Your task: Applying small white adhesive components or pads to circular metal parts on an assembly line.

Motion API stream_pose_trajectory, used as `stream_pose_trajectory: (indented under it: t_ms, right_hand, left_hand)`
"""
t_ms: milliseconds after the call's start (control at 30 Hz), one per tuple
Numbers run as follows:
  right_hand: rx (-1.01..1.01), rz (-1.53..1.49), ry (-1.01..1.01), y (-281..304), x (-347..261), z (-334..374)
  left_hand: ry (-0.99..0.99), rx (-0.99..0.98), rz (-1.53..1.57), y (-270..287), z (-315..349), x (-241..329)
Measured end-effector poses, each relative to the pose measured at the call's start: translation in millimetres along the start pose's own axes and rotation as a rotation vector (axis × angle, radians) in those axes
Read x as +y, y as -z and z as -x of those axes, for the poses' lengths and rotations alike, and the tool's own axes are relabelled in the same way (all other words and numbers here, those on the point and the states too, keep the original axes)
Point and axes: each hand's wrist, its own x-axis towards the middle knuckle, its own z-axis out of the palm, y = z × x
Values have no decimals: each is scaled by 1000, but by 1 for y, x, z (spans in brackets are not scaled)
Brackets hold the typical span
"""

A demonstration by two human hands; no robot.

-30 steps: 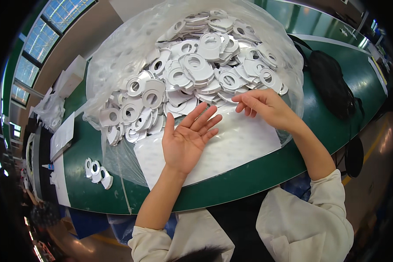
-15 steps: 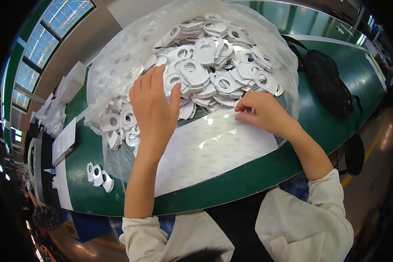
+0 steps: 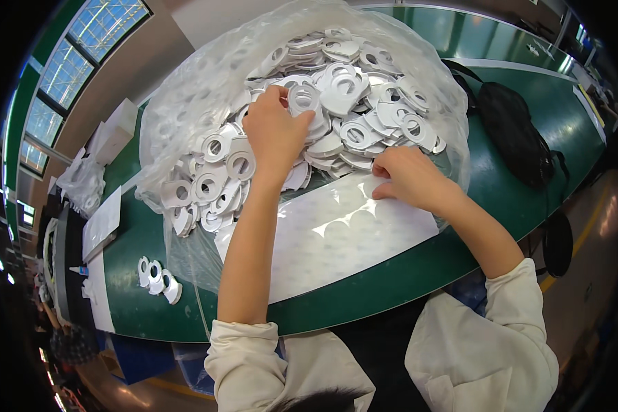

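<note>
A large heap of flat white ring-shaped plastic parts [image 3: 353, 134], each with a round hole and a broad tab, lies in an open clear plastic bag [image 3: 185, 103]. My left hand [image 3: 276, 130] reaches into the heap's near side, thumb and fingers closed on one white ring-shaped part [image 3: 303, 99]. In front of the heap lies a glossy white sheet [image 3: 336, 240] that reflects the light. At its far edge is my right hand [image 3: 412, 177], fingers bent and thumb drawn in on the sheet's edge; the fingertips are partly hidden.
Several more white parts [image 3: 159, 280] lie apart on the green table [image 3: 391, 271] at the left. A black bag [image 3: 515, 130] with a strap rests at the right. White boxes [image 3: 113, 130] and crumpled clear plastic [image 3: 82, 182] stand at the far left.
My left hand has moved right and closed on a part; before, its fingers were outstretched over the heap. Some parts on the left have shifted. My right hand has barely moved.
</note>
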Motion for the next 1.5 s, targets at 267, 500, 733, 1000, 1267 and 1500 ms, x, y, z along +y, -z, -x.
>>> stream_pose_trajectory:
  t_ms: [267,500,733,1000,1267,1500]
  right_hand:
    - [-244,131,7,12,-5,-24]
    - [-291,18,-43,11,0,-15]
    - [-294,64,-74,9,-18,-4]
    - [-124,70,4,4,-15,-4]
    - [-144,39,25,5,-9,-5]
    - [-152,244,24,0,-22,3]
  left_hand:
    - [560,-25,1302,32,22,6]
    - [946,-473,1951,40,108,-1]
    - [918,-726,2013,22,124,-2]
    - [903,-601,1773,15,130,3]
    - [915,-570,1720,14,129,8]
    - [913,-563,1724,13,129,9]
